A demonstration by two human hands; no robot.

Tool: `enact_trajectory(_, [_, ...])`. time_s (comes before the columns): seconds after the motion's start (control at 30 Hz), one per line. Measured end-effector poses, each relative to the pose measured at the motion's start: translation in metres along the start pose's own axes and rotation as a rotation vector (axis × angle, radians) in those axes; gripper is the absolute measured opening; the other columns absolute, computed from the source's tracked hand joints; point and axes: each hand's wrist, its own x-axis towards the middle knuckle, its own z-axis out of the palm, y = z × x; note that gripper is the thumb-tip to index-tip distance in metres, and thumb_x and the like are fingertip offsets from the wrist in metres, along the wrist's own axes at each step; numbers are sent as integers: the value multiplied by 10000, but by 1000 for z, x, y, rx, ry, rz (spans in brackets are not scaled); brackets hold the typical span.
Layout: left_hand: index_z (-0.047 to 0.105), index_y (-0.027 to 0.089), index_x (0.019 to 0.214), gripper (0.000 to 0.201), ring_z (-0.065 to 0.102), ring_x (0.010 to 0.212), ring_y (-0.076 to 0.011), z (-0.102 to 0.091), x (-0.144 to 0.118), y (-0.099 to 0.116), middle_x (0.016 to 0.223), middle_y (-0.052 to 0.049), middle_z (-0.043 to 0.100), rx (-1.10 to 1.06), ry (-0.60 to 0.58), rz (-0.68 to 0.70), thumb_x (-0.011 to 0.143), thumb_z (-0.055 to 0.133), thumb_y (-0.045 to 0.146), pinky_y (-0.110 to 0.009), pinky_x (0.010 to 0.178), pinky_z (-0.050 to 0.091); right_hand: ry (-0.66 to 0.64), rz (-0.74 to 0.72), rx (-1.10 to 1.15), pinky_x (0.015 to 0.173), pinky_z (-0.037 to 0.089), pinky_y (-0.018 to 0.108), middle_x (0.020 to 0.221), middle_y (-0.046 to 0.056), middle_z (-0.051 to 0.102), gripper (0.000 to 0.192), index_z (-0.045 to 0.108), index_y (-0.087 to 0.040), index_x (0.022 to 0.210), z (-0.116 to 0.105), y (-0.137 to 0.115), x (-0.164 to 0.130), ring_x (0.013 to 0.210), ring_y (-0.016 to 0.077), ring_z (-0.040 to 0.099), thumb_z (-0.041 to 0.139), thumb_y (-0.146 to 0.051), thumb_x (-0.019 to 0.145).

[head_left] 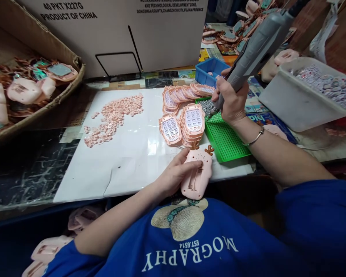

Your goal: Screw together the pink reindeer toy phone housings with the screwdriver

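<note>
Pink case held in left grip, thumb on back; right grip wrapped around grey screwdriver, tip at green tray; keypad stack just beyond left grip.

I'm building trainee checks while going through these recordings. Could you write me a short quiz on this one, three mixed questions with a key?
1. Multiple choice: what does the left hand hold?
A) a blue bin
B) a pink casing with brown antlers
C) a cardboard box

2. True or false: the right hand holds no tool.

3. Fill in: the grey power tool points down toward the ____ tray.

Key: 1 B; 2 False, it grips the grey power tool; 3 green.
</note>
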Motion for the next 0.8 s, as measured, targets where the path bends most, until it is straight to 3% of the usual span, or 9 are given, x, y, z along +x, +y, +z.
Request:
enact_trajectory(0.17, [600,179,1143,478,675,817,-157,-2,1,-2,1005,-43,721,24,-8,22,730,826,267,-275,775,528,16,-34,-19,487,369,324,555,-115,474,479,542,-340,894,-1,6,4,439,136,416,808,-673,676])
enact_trajectory(0.27, [601,177,1129,476,684,841,-175,-4,1,-4,1030,-55,719,36,-18,31,723,827,279,-295,796,529,12,-63,-17,494,366,312,579,-111,455,505,515,-341,903,0,-3,6,453,131,418,799,-693,678])
enact_trajectory(0.4, [606,182,1118,453,675,816,-170,-6,3,-6,988,-47,718,33,-24,34,732,821,284,-303,796,523,20,-99,13,496,382,338,633,-76,468,387,546,-353,927,4,-39,-1,478,163,457,782,-596,740])
enact_trajectory(0.53, [615,185,1096,422,669,836,-172,-6,4,-8,997,-47,714,29,-22,50,737,816,277,-301,806,509,-4,-63,73,465,410,314,613,-61,474,320,595,-353,882,16,-88,-28,475,145,445,817,-522,725])
enact_trajectory(0.67, [623,172,1083,399,653,850,-167,-6,4,-9,1005,-49,707,51,-24,79,746,811,272,-294,805,500,-177,-29,252,375,372,286,613,-66,506,295,674,-291,933,27,-115,-61,415,109,459,850,-443,752])
enact_trajectory(0.8, [625,169,1114,422,650,905,-176,-4,3,-9,1045,-52,711,58,-24,111,749,812,267,-300,857,491,-294,17,318,440,435,297,625,-63,562,256,686,-275,1002,33,-117,-81,449,125,522,825,-370,810])
